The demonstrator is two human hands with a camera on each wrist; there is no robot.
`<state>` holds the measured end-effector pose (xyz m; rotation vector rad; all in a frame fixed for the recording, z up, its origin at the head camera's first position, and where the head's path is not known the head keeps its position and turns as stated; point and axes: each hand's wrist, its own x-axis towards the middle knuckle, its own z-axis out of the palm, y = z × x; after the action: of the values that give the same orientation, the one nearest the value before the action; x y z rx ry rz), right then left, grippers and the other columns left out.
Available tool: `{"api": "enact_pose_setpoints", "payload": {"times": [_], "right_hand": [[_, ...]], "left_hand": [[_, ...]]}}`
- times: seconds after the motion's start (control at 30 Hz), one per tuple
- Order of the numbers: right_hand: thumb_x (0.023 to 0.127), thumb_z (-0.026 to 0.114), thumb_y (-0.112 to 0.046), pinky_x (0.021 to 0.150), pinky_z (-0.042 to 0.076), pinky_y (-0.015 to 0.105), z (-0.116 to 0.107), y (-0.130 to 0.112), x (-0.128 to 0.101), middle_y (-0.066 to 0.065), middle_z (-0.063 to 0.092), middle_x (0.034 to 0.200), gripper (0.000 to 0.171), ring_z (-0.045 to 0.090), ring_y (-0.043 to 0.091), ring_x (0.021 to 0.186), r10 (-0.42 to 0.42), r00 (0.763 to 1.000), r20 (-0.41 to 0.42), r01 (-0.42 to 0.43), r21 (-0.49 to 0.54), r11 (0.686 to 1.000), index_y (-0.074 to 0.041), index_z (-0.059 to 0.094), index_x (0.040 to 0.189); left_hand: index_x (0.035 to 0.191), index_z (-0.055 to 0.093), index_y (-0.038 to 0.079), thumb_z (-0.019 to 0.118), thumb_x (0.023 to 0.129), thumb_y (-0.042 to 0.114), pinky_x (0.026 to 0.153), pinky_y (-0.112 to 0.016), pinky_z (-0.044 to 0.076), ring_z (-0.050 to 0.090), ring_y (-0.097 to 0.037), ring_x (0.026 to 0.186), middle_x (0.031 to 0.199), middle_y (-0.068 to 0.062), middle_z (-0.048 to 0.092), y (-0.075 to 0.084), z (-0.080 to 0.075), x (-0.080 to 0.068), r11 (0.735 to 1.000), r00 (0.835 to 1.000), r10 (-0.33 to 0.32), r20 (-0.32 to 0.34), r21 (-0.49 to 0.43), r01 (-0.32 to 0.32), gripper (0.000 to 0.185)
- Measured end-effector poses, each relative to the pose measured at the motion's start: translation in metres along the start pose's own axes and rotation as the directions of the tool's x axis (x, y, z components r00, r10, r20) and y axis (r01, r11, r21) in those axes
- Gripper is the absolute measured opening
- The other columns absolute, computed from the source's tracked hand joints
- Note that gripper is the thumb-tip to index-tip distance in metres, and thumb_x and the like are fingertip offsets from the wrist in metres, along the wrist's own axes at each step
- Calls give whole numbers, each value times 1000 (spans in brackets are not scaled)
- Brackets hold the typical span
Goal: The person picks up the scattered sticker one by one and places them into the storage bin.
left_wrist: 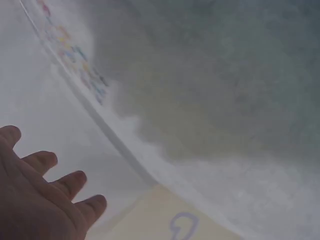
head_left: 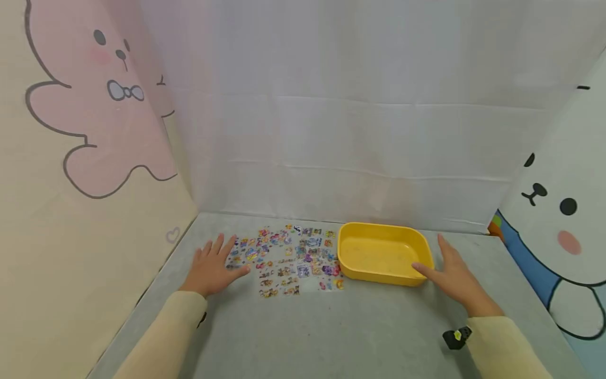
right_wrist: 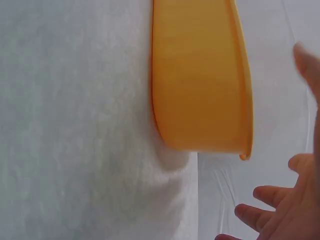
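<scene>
My left hand (head_left: 211, 267) is spread beside the left edge of several clear sticker sheets (head_left: 284, 252) with small colourful cartoon prints. It holds nothing, and its fingers (left_wrist: 70, 185) are spread in the left wrist view. At the right end of a yellow tray (head_left: 379, 278) is my right hand (head_left: 452, 273), fingers extended and its thumb near the tray's rim. Whether the thumb touches the rim cannot be told. In the right wrist view the tray's outer side (right_wrist: 200, 90) shows apart from the spread fingers (right_wrist: 270, 195).
A grey table (head_left: 322, 337) carries the sheets and the tray. White cloth (head_left: 350, 131) hangs behind it. Printed panels with a pink cartoon figure (head_left: 104, 116) and a white cartoon face (head_left: 544, 226) stand to the left and right.
</scene>
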<state>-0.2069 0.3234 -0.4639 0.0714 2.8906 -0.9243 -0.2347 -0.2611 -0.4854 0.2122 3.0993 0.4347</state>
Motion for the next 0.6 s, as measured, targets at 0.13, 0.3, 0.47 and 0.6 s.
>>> {"api": "enact_pose_setpoints", "payload": {"times": [0.13, 0.3, 0.47, 0.6], "right_hand": [[91, 59, -75, 107, 19, 78, 2, 2, 6, 41, 5, 161, 126, 13, 63, 144, 38, 999, 5, -38, 29, 999, 1, -14, 160], [96, 57, -69, 110, 26, 73, 5, -1, 12, 40, 18, 159, 119, 23, 59, 142, 88, 996, 10, -89, 79, 993, 8, -7, 159], [102, 57, -53, 102, 45, 63, 9, -3, 17, 40, 35, 147, 97, 43, 53, 127, 135, 991, -15, -133, 86, 987, 15, 12, 156], [104, 55, -48, 83, 52, 49, 12, -2, 20, 34, 47, 127, 84, 51, 41, 102, 156, 987, -43, -153, 71, 986, 15, 26, 152]], "left_hand": [[166, 17, 11, 61, 94, 67, 116, -71, 11, 14, -54, 150, 167, -28, 13, -10, 7, 11, 996, 999, -8, 45, -84, 12, 101], [166, 17, 11, 64, 94, 63, 115, -70, 19, 21, -51, 149, 165, -27, 23, -18, 14, 21, 970, 994, -65, 84, -230, 83, 101], [165, 20, 8, 64, 93, 66, 115, -69, 23, 24, -51, 148, 163, -28, 28, -19, 13, 27, 943, 985, -149, 90, -288, 169, 102], [162, 25, 4, 66, 93, 62, 113, -67, 29, 33, -50, 144, 156, -30, 37, -19, 19, 30, 930, 975, -212, 63, -294, 222, 99]]}}
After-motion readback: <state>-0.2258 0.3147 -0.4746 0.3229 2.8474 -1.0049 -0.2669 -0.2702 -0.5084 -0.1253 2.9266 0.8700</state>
